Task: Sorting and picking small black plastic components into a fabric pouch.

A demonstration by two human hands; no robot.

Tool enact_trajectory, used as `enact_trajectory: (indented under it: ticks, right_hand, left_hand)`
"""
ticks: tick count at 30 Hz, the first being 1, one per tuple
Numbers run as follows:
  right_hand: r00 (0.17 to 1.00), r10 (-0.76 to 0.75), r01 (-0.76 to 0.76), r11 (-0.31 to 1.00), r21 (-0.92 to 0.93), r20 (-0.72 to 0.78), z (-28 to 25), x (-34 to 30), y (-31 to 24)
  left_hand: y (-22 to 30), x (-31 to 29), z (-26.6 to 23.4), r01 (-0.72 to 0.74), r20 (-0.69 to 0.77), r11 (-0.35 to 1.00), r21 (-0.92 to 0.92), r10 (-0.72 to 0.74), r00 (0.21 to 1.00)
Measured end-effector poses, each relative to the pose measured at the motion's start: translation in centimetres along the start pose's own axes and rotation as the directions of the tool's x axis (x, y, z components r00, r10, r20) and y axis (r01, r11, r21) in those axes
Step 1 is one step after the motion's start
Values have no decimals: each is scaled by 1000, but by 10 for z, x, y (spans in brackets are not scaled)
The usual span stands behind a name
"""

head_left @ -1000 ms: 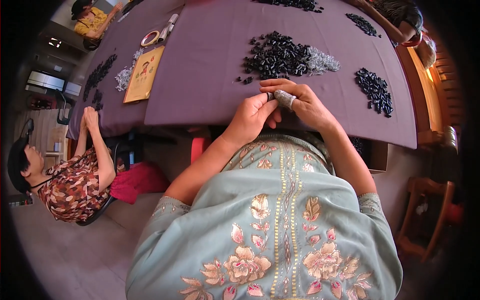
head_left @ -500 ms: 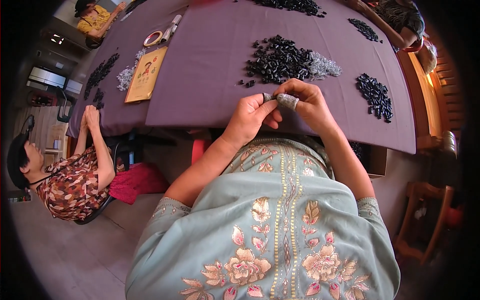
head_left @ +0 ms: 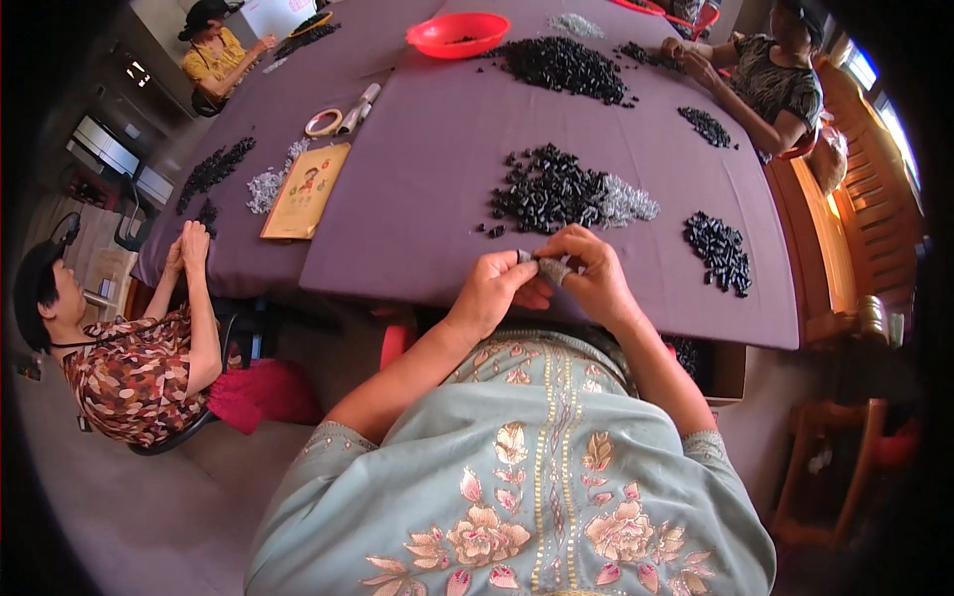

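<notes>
Just past the near table edge, my left hand [head_left: 489, 294] and my right hand [head_left: 601, 280] meet fingertip to fingertip. Both are closed in a pinch. Grey cloth finger covers [head_left: 553, 270] sit on fingers where the hands meet. Whatever is between the fingertips is too small or hidden to make out. Right beyond my hands lies a heap of small black plastic pieces [head_left: 549, 191]. Small clear pieces [head_left: 630, 202] are piled against its right side. Farther right is a separate pile of black pieces [head_left: 717, 252].
A purple cloth covers the table [head_left: 417, 189]. To the left lie a yellow booklet [head_left: 304, 194], a tape roll [head_left: 323, 122] and markers [head_left: 360, 107]. A red bowl [head_left: 457, 36] stands beside a large black heap [head_left: 566, 70]. Co-workers sit left, far left and right; a wooden bench [head_left: 865, 189] is at right.
The view has tilted up, so the table sits lower in the picture and the red bowl and large far heap show more fully. My hands stay pinched together in the same place.
</notes>
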State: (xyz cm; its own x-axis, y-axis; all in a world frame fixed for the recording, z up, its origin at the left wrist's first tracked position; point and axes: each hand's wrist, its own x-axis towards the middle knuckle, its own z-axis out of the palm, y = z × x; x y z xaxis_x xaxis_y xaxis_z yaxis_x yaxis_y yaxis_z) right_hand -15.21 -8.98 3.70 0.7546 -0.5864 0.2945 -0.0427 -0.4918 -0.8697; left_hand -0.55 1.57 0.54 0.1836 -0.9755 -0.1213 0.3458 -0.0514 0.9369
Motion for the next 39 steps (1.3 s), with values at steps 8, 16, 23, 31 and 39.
enact_trajectory:
  ticks: [8, 16, 23, 31, 39]
  right_hand:
    - [982, -182, 165, 953, -253, -45, 4, -6, -4]
    - [998, -53, 50, 988, -143, -17, 1, -3, -7]
    - [999, -38, 36, 980, -196, -8, -3, -2, -12]
    - [999, 30, -21, 977, -214, 35, -10, -4, -22]
    - [1000, 14, -11, 966, -260, 11, -5, -5, -15]
  left_hand:
    - [-4, 2, 1, 41, -59, 999, -25, -43, 997]
    - [-1, 5, 1, 57, -21, 996, -75, -59, 998]
    - [-10, 8, -3, 18, 41, 998, -66, -15, 999]
    - [-11, 5, -2, -17, 122, 997, -69, 25, 992]
    - [-8, 5, 3, -10, 31, 1000, -9, 10, 999]
